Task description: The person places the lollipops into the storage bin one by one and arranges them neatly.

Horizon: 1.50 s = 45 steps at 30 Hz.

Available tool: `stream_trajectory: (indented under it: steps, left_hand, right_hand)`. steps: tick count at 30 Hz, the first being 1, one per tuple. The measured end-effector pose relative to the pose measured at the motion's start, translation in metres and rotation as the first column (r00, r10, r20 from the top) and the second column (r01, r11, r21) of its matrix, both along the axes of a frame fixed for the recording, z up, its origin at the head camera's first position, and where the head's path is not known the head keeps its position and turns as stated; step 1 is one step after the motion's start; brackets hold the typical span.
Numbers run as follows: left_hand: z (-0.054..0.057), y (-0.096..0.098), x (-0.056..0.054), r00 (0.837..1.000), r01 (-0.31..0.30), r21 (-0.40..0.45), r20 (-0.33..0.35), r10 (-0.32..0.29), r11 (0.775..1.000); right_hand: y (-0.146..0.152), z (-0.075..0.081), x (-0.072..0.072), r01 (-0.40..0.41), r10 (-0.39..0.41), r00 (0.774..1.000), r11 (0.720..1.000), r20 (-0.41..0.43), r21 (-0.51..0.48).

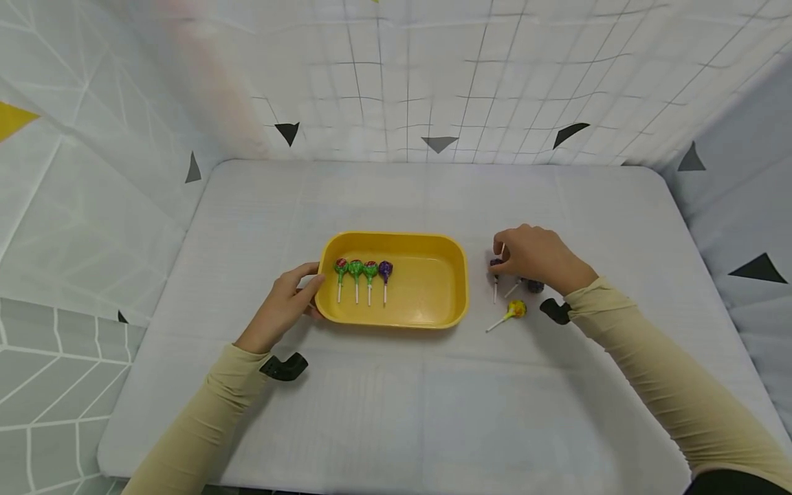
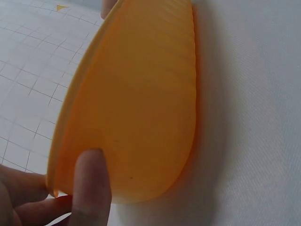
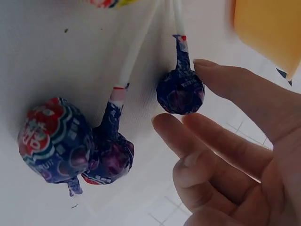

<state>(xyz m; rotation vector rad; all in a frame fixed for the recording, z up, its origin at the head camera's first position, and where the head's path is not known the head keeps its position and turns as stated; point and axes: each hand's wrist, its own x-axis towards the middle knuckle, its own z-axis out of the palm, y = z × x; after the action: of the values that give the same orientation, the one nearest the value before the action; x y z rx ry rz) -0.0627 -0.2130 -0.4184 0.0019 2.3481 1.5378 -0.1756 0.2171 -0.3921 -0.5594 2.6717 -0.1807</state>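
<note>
My left hand [image 1: 281, 306] grips the left end of a yellow tray [image 1: 433, 320], the thumb [image 2: 92, 186] against its outer wall. Inside the tray, several lollipops stand in a row, heads away from me: green ones [image 1: 355, 268] at the left and a purple one [image 1: 386, 268] at the right end. To the right of the tray, my right hand [image 1: 538, 254] pinches the head of a dark purple lollipop [image 3: 181, 92] between thumb and fingers. Two more purple-wrapped lollipops [image 3: 112, 157] lie beside it, partly hidden under the hand in the head view.
A yellow lollipop [image 1: 516, 309] lies nearer to me, its stick pointing toward the lower left. All of this is on a white-covered table [image 1: 371, 412]. White cloth walls [image 1: 396, 82] with grid lines and dark triangles enclose the back and sides.
</note>
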Motion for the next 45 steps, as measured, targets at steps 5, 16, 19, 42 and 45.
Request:
stream_trajectory:
  steps: [5, 16, 19, 42, 45]
  left_hand:
    - [0.0, 0.0, 0.001, 1.0, 0.002, 0.003, -0.007, -0.002, 1.0]
    - [-0.002, 0.001, 0.001, 1.0, 0.001, 0.003, -0.009, -0.001, 1.0]
    - [-0.003, 0.001, 0.002, 1.0, 0.003, 0.001, -0.008, -0.003, 1.0]
    - [-0.004, 0.001, 0.002, 1.0, -0.003, -0.003, -0.009, 0.003, 1.0]
    - [-0.004, 0.001, 0.002, 1.0, -0.003, -0.004, -0.006, 0.003, 1.0]
  right_hand:
    - [0.001, 0.0, 0.0, -0.016, 0.016, 1.0, 1.0, 0.017, -0.012]
    - [0.006, -0.005, 0.001, -0.024, 0.027, 0.999, 0.996, 0.031, -0.082]
    - [0.009, -0.005, 0.002, -0.019, 0.024, 0.999, 0.994, 0.039, -0.108]
    - [0.008, 0.023, 0.005, -0.039, 0.053, 0.998, 0.942, 0.034, -0.334]
    - [0.005, 0.028, 0.005, -0.04, 0.053, 0.998, 0.936, 0.028, -0.349]
